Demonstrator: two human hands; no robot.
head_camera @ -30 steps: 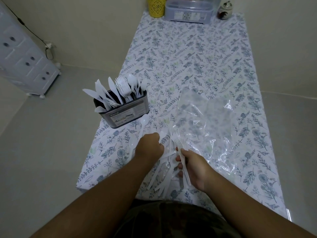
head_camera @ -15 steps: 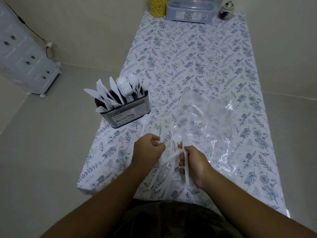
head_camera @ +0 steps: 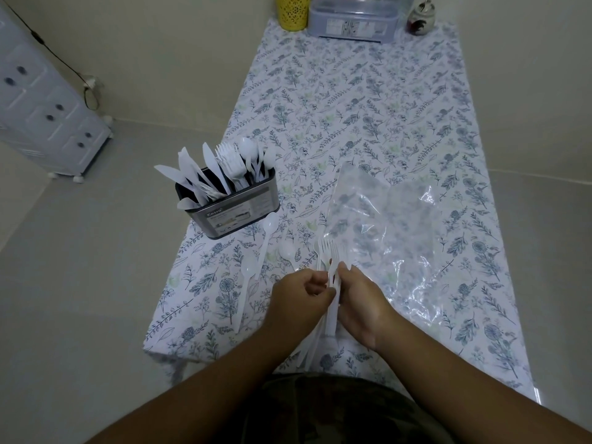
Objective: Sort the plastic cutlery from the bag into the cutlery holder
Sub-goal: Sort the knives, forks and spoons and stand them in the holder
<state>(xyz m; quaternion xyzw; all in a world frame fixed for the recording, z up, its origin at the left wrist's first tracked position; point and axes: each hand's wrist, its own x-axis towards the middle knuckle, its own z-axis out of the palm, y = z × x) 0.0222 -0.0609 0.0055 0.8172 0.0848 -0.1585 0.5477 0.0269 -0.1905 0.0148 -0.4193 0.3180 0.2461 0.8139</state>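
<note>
The step in hand looks like gathering loose forks into one bundle before carrying them to the cutlery holder. Doing it well probably means squaring the handles so all the tines point the same way, then lifting the set together and dropping it into the fork section between the knives and the spoons, not mixing kinds.

Up and to the left of the fingers stands the holder, already crowded with knives, forks and spoons in separate groups. Between it and the fingers, three loose spoons lie on the tabletop, still to be sorted.

The left hand sits low over the near edge, knuckles up, its fingers curled and pinching the handles of the forks. The right hand faces it, palm turned inward, thumb and fingers closed around the same bundle, whose tines stick out just beyond the fingertips. More white handles trail below both hands; their kind cannot be told.

To the right of the fingers and slightly beyond, the clear plastic bag lies flattened and apparently empty.
</note>
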